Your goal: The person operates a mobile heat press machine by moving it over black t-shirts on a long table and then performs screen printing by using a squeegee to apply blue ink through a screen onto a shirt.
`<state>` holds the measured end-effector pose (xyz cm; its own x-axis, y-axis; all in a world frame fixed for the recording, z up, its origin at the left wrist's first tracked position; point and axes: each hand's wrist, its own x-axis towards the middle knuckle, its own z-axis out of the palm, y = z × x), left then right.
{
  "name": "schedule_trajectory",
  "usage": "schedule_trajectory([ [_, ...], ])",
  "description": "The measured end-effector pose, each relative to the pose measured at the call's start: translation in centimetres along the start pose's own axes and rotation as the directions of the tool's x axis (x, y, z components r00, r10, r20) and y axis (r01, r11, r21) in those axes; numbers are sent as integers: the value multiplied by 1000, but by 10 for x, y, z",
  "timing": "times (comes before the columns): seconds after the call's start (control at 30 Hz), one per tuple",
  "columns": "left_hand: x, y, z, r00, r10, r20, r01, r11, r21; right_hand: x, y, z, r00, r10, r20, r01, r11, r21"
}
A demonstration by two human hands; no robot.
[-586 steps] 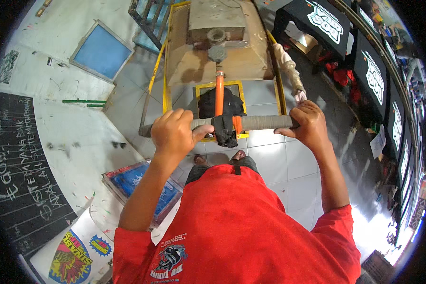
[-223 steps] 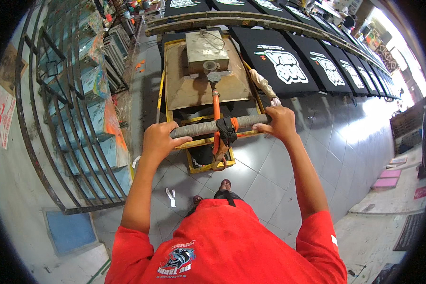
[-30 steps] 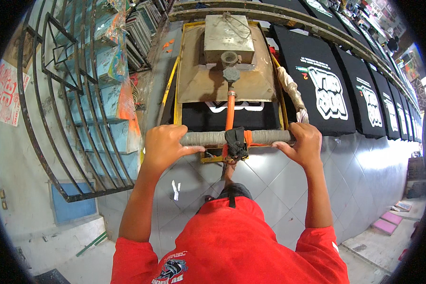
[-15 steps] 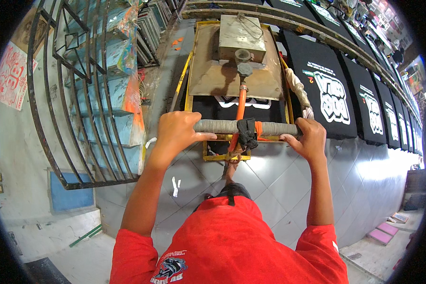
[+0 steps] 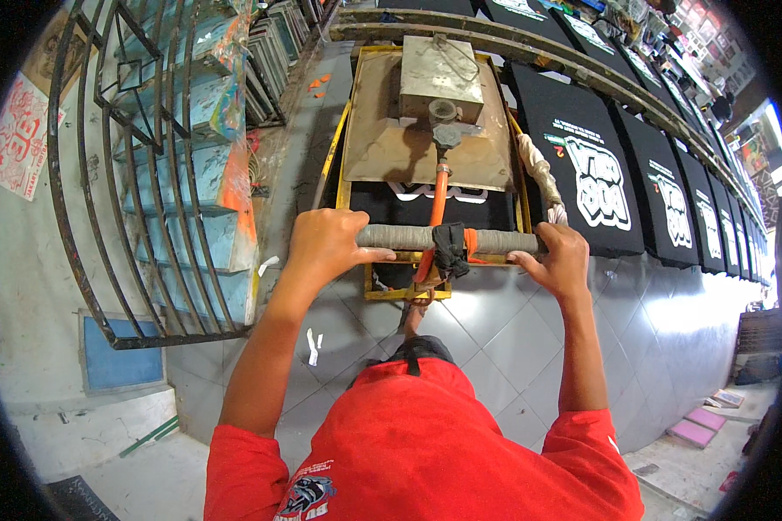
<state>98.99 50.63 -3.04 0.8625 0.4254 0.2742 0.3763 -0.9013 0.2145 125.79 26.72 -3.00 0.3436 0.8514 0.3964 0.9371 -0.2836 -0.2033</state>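
My left hand (image 5: pixel 326 247) and my right hand (image 5: pixel 560 260) grip opposite ends of a grey tape-wrapped handlebar (image 5: pixel 408 236). Black cloth (image 5: pixel 450 250) is bound round its middle beside an orange wrap. An orange hose (image 5: pixel 439 195) runs from the bar up to a wide, brownish metal hood (image 5: pixel 378 152) with a pale box (image 5: pixel 436 68) on top, inside a yellow frame (image 5: pixel 333 152). Directly below the hood, part of a printed black shirt (image 5: pixel 487 211) shows. A cloth-wrapped tube (image 5: pixel 537 169) follows the frame's right side. My bare leg (image 5: pixel 415 317) reaches forward below the bar.
Black shirts with white prints (image 5: pixel 599 182) lie on boards in rows along rails (image 5: pixel 530 43). Pale blue steps (image 5: pixel 187 221) and a curved black railing (image 5: pixel 104 304) stand at left, stacked screens (image 5: pixel 265 61) behind. Paper scraps (image 5: pixel 313 347) lie on grey tiles (image 5: pixel 513 356).
Since 19.5 seconds ago, the framed hood has moved beside the shirt rows and now sits over a printed shirt. In the last second only slight shifts show; both hands keep their grip.
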Motion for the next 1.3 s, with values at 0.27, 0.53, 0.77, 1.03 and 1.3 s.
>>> schedule_trajectory([
  [0.27,2,-1,0,1000,-7,14,7,1000,-6,2,0,-1,1000,6,15,-6,1000,4],
  [0.53,2,-1,5,1000,-1,21,1,1000,12,-2,5,3,1000,-15,-2,15,999,-41],
  [0.77,-1,0,9,1000,8,-19,-6,993,121,-7,5,6,999,2,-33,-4,998,-56],
  [1.03,-1,16,-11,995,-73,72,65,993,102,-9,2,-4,997,62,54,-55,992,-115],
  [1.3,-41,32,-12,995,-50,92,40,993,109,-54,-18,-20,998,42,42,-40,997,-61],
])
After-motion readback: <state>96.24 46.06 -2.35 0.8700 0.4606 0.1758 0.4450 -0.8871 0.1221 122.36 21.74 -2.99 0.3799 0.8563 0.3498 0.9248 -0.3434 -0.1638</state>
